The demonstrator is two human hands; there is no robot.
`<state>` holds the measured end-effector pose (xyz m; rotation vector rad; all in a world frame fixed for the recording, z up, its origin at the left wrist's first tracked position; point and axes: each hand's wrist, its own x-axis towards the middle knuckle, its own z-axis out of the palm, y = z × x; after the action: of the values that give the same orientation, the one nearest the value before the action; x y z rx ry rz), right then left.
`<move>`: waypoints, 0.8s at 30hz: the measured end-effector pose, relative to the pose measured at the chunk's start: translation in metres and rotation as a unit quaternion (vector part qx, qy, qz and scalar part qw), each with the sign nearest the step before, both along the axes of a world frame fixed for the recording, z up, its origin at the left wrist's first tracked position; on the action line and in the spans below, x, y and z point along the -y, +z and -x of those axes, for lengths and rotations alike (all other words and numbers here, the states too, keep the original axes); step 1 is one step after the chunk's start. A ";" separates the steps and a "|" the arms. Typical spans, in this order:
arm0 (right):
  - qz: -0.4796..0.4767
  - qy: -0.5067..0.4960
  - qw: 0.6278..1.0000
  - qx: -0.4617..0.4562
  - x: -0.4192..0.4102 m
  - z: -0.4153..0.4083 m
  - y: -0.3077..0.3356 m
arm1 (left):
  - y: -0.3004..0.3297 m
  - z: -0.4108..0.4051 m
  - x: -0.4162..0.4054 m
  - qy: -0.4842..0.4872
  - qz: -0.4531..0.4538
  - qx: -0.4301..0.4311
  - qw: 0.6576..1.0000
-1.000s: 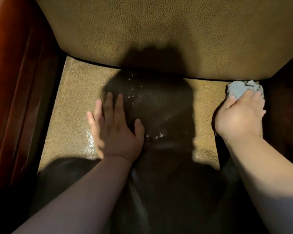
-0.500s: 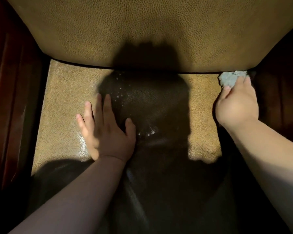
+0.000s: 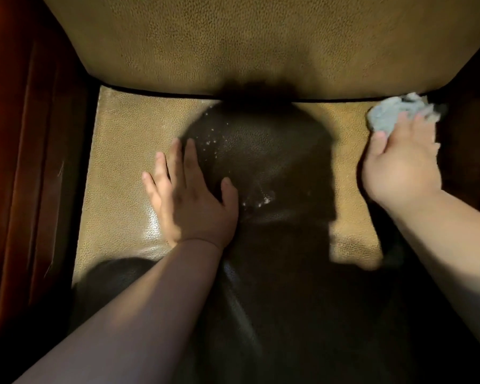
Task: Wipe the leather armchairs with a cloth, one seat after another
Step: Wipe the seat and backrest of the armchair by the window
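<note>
Head view: tan leather armchair seat [image 3: 122, 167] w/ backrest [image 3: 233, 45] above, dark wood arm [image 3: 25, 162] at left. Left hand [image 3: 190, 199] flat on seat centre-left, fingers straight & spread, holding nothing. Right hand [image 3: 401, 167] at back-right corner of seat, grip pressing down on crumpled grey cloth [image 3: 391, 115], which sits right at the seat/backrest seam. Whether fingers curl round it, can't tell (blurred). Small white specks [image 3: 214, 137] on seat near left fingertips.

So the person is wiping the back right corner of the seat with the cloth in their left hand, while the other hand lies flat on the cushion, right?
Not quite: the head view shows the grey cloth under the right hand, at the back right corner of the seat cushion. The left hand is the one lying flat on the cushion.
</note>
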<state>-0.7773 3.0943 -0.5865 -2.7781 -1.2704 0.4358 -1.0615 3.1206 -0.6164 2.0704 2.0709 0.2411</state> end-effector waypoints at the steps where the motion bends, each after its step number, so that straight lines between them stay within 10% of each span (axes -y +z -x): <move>1: -0.007 0.023 1.000 -0.007 -0.004 0.025 0.001 | 0.001 0.000 0.000 -0.001 0.000 0.001 1.000; 6: -0.044 0.355 0.932 -0.053 0.003 0.135 0.012 | 0.011 0.003 -0.002 -0.006 0.027 0.022 0.999; 15: 0.030 0.146 0.988 -0.034 -0.039 0.078 0.017 | 0.049 0.043 -0.027 0.043 0.080 0.152 0.984; 24: -0.037 0.379 0.923 -0.053 -0.072 0.163 0.006 | 0.027 0.118 -0.011 0.017 0.052 0.027 0.998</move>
<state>-0.9401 3.1665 -0.5803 -2.0578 -2.2382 0.5348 -1.1793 3.1319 -0.5892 1.9494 2.0432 0.1886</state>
